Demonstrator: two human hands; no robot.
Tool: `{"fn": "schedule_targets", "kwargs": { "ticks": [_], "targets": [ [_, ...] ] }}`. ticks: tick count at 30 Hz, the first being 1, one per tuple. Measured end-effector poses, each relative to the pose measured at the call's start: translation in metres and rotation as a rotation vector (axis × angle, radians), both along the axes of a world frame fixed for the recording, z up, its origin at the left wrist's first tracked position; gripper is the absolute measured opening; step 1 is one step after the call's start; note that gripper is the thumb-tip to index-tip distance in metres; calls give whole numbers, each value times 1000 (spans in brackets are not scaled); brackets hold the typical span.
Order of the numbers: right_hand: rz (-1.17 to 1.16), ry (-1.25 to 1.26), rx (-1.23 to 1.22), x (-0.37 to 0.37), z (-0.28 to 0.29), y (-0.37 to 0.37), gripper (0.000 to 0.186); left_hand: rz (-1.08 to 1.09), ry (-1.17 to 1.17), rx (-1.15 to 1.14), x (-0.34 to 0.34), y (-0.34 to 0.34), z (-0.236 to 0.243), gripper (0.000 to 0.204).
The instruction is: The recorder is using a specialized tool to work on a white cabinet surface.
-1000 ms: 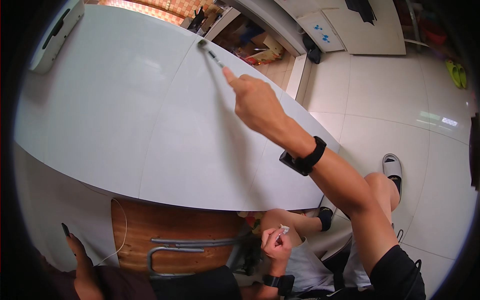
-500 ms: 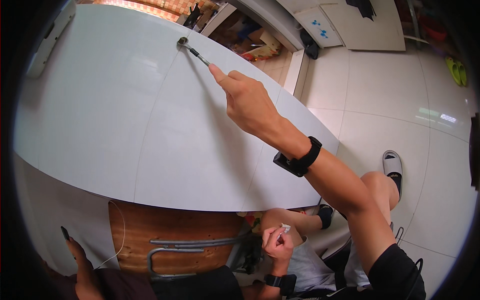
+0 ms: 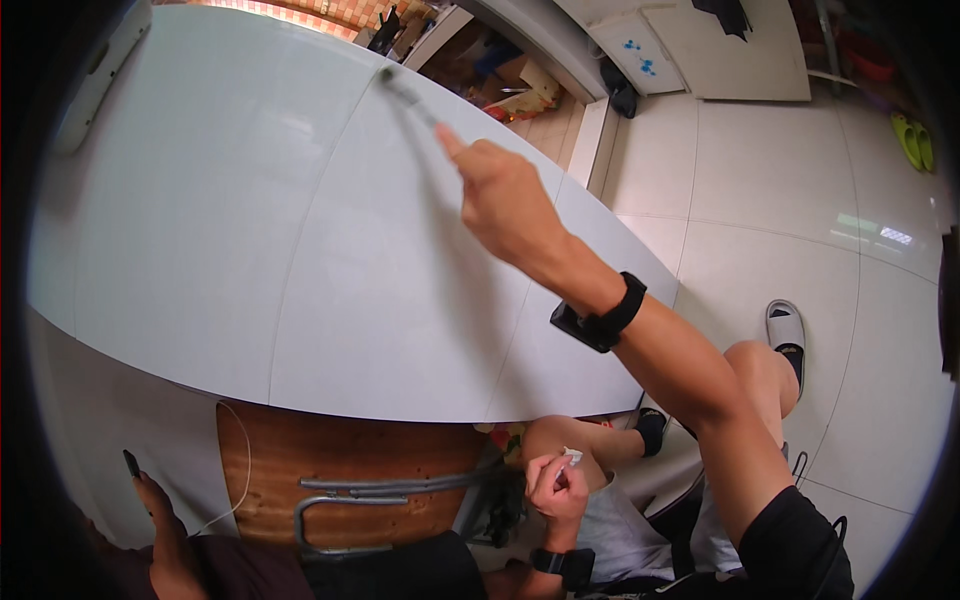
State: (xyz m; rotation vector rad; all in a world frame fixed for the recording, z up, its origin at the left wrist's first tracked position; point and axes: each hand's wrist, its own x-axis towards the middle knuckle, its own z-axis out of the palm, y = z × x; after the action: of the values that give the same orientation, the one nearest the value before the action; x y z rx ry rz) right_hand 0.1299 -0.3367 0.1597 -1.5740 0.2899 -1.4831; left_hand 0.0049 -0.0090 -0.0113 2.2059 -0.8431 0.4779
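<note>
One stick (image 3: 411, 98) is too blurry for us to see well; our right hand (image 3: 508, 200) has fingers wrapped on it near the white table (image 3: 200, 220)'s far edge. Our left hand (image 3: 556, 492) pinches one white scrap (image 3: 572, 456), partly hidden.

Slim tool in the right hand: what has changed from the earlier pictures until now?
The right hand swung the slim tool leftward, then back rightward; it looks blurred now. Nothing was taken hold of or let go. The left hand stays low, holding a small white thing.
</note>
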Motion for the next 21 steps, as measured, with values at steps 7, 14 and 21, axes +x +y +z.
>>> {"fn": "schedule_targets", "kwargs": {
  "ticks": [7, 14, 21],
  "targets": [
    [33, 87, 34, -4, -12, 4, 53, -2, -7, -14, -4, -5, 5, 16],
    [142, -3, -116, -15, -13, 19, 53, -11, 43, -57, -2, -3, -3, 17],
    [197, -26, -98, -22, -2, 13, 58, -12, 37, -77, 1, -2, -3, 16]
  ]
}}
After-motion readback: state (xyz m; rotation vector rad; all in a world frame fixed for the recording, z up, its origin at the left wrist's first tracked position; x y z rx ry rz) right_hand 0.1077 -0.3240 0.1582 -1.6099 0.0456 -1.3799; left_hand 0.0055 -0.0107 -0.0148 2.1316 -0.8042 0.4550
